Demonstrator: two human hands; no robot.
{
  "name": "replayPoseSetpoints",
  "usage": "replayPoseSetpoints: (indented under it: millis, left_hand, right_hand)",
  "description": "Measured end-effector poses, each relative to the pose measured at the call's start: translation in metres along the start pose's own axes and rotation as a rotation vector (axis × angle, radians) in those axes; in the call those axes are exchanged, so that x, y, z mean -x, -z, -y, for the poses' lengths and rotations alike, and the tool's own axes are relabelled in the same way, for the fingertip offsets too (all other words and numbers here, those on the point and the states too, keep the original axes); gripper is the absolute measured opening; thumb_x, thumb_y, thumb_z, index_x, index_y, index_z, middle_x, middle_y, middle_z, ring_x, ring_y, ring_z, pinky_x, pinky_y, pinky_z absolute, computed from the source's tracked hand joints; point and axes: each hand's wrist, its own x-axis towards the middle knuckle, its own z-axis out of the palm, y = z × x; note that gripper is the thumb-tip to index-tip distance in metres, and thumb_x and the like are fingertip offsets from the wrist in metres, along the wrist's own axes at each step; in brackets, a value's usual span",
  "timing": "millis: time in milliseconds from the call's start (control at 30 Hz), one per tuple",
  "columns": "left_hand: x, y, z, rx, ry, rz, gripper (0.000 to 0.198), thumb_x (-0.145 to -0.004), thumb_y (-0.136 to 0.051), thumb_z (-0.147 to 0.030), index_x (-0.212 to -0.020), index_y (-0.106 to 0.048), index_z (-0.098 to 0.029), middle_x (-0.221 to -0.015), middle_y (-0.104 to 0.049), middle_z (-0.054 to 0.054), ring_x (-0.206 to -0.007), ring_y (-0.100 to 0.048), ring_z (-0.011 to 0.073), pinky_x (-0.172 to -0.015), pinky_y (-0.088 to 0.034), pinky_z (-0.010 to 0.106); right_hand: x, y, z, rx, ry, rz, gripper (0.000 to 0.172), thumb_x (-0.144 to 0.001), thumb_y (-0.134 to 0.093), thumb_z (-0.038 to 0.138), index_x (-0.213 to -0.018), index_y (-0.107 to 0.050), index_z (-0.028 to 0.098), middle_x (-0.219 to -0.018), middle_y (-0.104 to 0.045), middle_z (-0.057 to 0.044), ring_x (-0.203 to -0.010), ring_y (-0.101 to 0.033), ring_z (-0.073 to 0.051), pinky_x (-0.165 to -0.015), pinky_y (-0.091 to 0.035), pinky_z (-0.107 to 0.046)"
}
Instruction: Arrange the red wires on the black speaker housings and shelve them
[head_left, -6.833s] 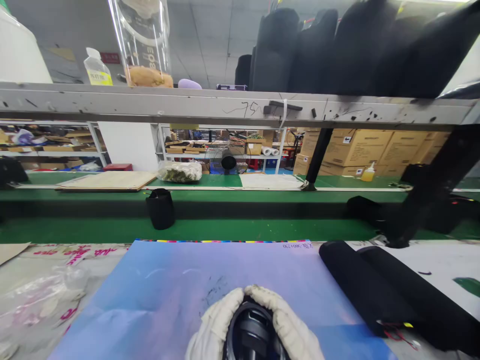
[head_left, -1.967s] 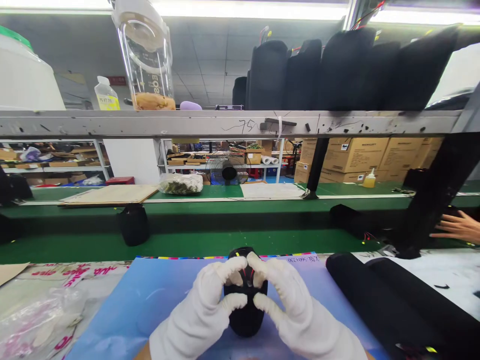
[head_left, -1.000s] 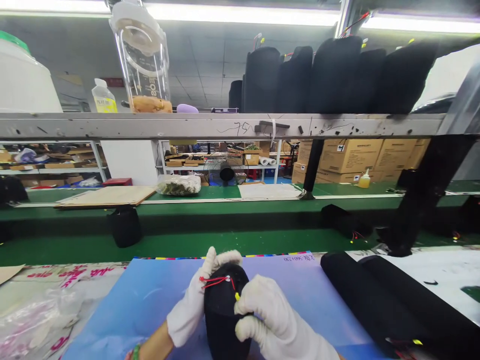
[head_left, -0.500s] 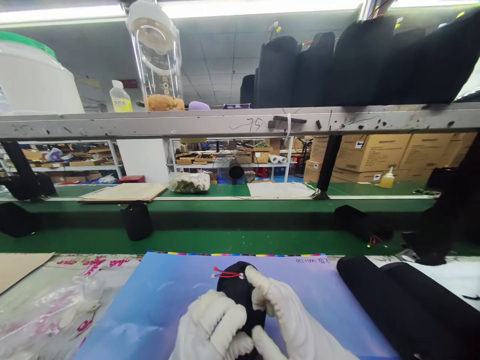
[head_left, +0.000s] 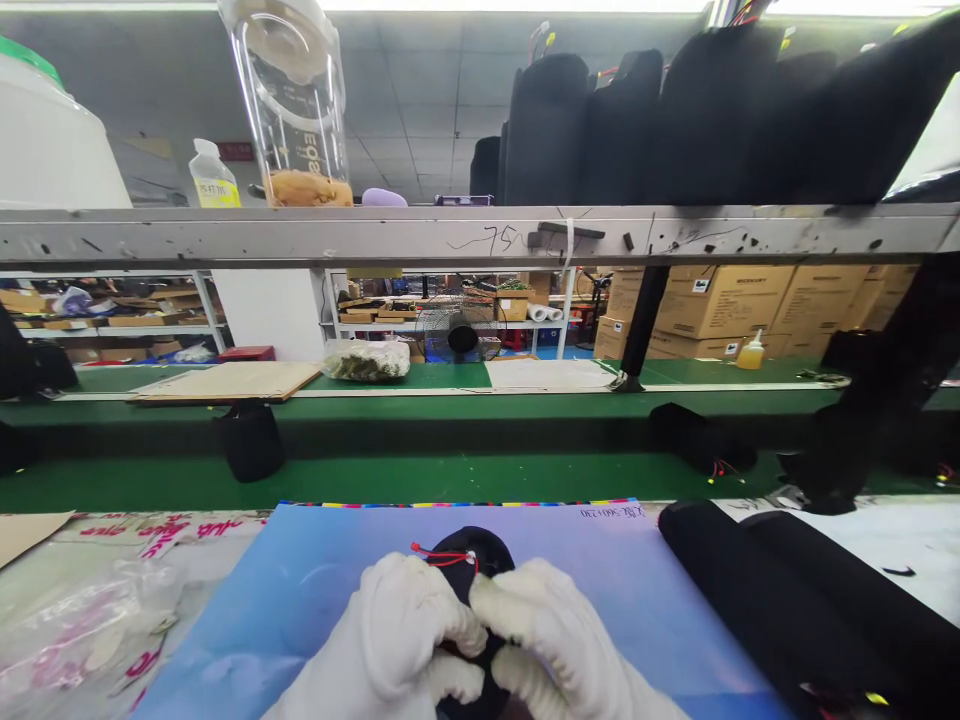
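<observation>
1. Both of my white-gloved hands are closed around the black fabric-covered rounded piece (head_left: 470, 545). The left hand (head_left: 409, 635) wraps its left flank and the right hand (head_left: 544, 640) its right, with the fingers curled in and meeting across its near face.
2. The piece is low in the middle of my view, over the blue printed sheet (head_left: 315, 590) on the counter. I cannot tell whether it rests on the sheet or is lifted off it.
3. A thin red wire (head_left: 442, 557) lies across the far end of the piece, just beyond my fingertips. I judge this the delicate part, so the grip should press on cloth and never on the wire.
4. An even squeeze from both sides seems best, so the fabric neither twists nor bunches. The gloves dull my feel, so I would go gently.
5. The long black rolls (head_left: 750, 580) lie to the right and the crumpled clear plastic bag (head_left: 82, 620) to the left, and neither touches my hands.
</observation>
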Motion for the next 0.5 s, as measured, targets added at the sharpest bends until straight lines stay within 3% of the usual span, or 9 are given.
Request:
replayPoseSetpoints:
  millis: [67,200,300,367,500]
  left_hand:
    - [-0.004,0.01,-0.005,-0.091,0.058,0.083,0.026,-0.092,-0.055,-0.042,-0.073,-0.054,-0.024,-0.053,-0.058,-0.007,-0.043,-0.052,0.0112,-0.043,-0.031,0.028]
    - [0.0,0.014,-0.02,-0.388,0.079,0.34,0.028,-0.072,-0.077,-0.044,-0.091,-0.063,-0.029,-0.065,-0.065,-0.006,-0.051,-0.058,0.0159,-0.046,-0.033,0.03]
    - [0.011,0.008,-0.026,-0.55,0.06,0.284,0.035,-0.075,-0.074,-0.03,-0.107,-0.063,-0.04,-0.06,-0.062,-0.01,-0.051,-0.058,0.0159,-0.048,-0.035,0.029]
    - [0.018,0.006,-0.026,-0.544,0.057,0.223,0.039,-0.075,-0.066,-0.016,-0.105,-0.063,-0.04,-0.057,-0.06,-0.011,-0.05,-0.058,0.0145,-0.046,-0.036,0.027]
    - [0.028,0.011,-0.019,-0.45,-0.041,0.208,0.026,-0.076,-0.062,-0.014,-0.095,-0.065,-0.031,-0.061,-0.065,-0.008,-0.049,-0.059,0.0114,-0.044,-0.041,0.022]
  right_hand:
    - [-0.009,-0.003,0.004,-0.05,-0.019,0.019,0.041,-0.097,-0.043,0.02,-0.137,-0.041,0.026,-0.098,-0.069,-0.005,-0.087,-0.067,-0.018,-0.074,-0.054,-0.03]
    - [-0.012,0.001,0.017,-0.094,-0.244,0.032,0.042,-0.097,-0.046,0.027,-0.139,-0.041,0.03,-0.105,-0.066,-0.006,-0.078,-0.066,-0.016,-0.065,-0.058,-0.026]
    - [-0.007,0.01,0.026,-0.027,-0.357,0.036,0.033,-0.098,-0.05,0.034,-0.13,-0.052,0.027,-0.108,-0.068,-0.007,-0.083,-0.067,-0.017,-0.07,-0.059,-0.03]
    - [-0.002,0.018,0.03,0.006,-0.389,0.017,0.035,-0.097,-0.053,0.034,-0.131,-0.053,0.027,-0.108,-0.067,-0.008,-0.088,-0.068,-0.021,-0.075,-0.059,-0.036]
    - [0.015,0.025,0.029,0.052,-0.375,-0.028,0.063,-0.09,-0.056,0.018,-0.146,-0.032,0.034,-0.097,-0.067,-0.006,-0.088,-0.067,-0.023,-0.077,-0.059,-0.039]
